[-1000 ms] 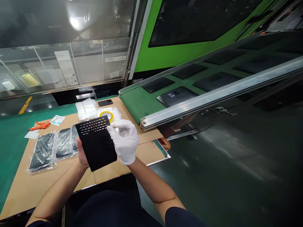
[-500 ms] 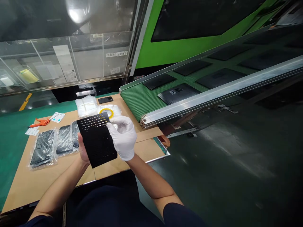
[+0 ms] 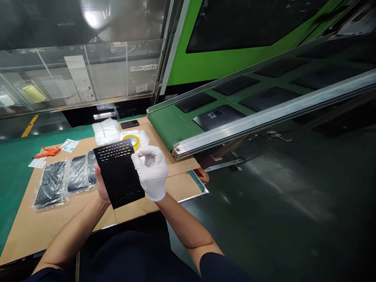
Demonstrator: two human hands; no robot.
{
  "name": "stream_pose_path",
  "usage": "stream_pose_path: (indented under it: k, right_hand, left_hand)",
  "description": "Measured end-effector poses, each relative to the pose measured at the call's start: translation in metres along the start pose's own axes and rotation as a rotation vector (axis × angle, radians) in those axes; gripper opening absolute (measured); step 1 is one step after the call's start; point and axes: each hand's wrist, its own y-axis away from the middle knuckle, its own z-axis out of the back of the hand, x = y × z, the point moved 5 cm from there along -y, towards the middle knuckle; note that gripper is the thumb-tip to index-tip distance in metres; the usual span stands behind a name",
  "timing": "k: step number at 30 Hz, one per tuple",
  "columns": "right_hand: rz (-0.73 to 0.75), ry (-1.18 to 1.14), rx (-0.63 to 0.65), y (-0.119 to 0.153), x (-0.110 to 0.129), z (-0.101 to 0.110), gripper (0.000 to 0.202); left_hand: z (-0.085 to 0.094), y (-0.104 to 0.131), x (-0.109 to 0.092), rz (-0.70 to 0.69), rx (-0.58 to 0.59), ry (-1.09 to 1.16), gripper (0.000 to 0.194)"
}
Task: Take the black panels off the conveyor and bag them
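Observation:
A thin black plastic panel (image 3: 122, 176), with rows of slots near its top and fewer at its lower edge, is held tilted above the table. My bare left hand (image 3: 101, 184) grips its left edge, the fingers mostly hidden behind it. At the panel's upper right edge is my right hand (image 3: 152, 170) in a white glove, thumb and forefinger curled into a ring and the thumb tip touching the edge. Left of the panel lie black panels in clear bags (image 3: 53, 182). A roll of yellow tape (image 3: 131, 141) shows just behind the panel.
A green conveyor belt (image 3: 164, 127) carrying several black panels slopes down to the table's right, with a metal side rail (image 3: 235, 123). On the cardboard-covered table (image 3: 73, 219) are a plastic bag stack (image 3: 106, 132), a phone (image 3: 129, 124), an orange air gun (image 3: 50, 151) and paper labels (image 3: 69, 145).
My right hand's fingers have shifted slightly along the panel's right edge and curled into a clearer ring. My left hand keeps its hold. The whole view has drifted a little.

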Motion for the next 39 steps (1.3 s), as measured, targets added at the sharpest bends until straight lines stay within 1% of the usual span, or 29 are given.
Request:
stream_pose_path:
  k: [3,6,8,14,18,22,25,29,34,36,39]
  right_hand:
    - [-0.008,-0.022,0.013,0.001,0.0,0.0,0.023]
    - [-0.022,-0.106,0.082,-0.001,0.0,-0.006,0.032]
    - [-0.024,-0.123,0.11,-0.002,-0.001,-0.009,0.031]
    - [0.069,-0.006,0.051,0.003,0.001,-0.003,0.023]
    - [0.023,-0.002,0.047,0.003,-0.002,-0.001,0.021]
    - [-0.013,-0.095,0.106,0.0,-0.002,-0.007,0.029]
    - [0.007,-0.11,0.129,0.0,-0.001,-0.01,0.028]
    - [0.05,-0.036,0.083,0.004,0.0,-0.007,0.024]
    - [0.0,0.0,0.063,0.005,-0.001,-0.005,0.022]
    - [-0.003,-0.021,0.076,0.002,-0.001,-0.008,0.024]
    - [0.035,-0.092,0.11,-0.001,0.001,-0.011,0.027]
  left_hand:
    - [-0.002,-0.001,-0.002,-0.027,-0.017,-0.01,0.069]
    - [-0.002,-0.001,-0.003,-0.017,-0.008,-0.009,0.07]
    - [0.0,0.0,-0.002,-0.003,0.006,-0.002,0.072]
    - [0.004,0.001,-0.002,-0.013,0.042,-0.022,0.074]
    - [0.006,0.0,-0.002,0.001,0.074,-0.044,0.075]
    - [0.009,0.001,-0.003,-0.01,0.064,-0.057,0.074]
    - [0.011,0.003,-0.004,-0.021,0.075,-0.056,0.074]
    - [0.012,0.004,-0.002,-0.004,0.101,-0.038,0.076]
    - [0.012,0.003,-0.005,-0.024,0.077,-0.056,0.075]
    - [0.012,0.003,-0.005,-0.007,0.074,-0.068,0.076]
    - [0.014,0.003,-0.005,-0.004,0.072,-0.087,0.078]
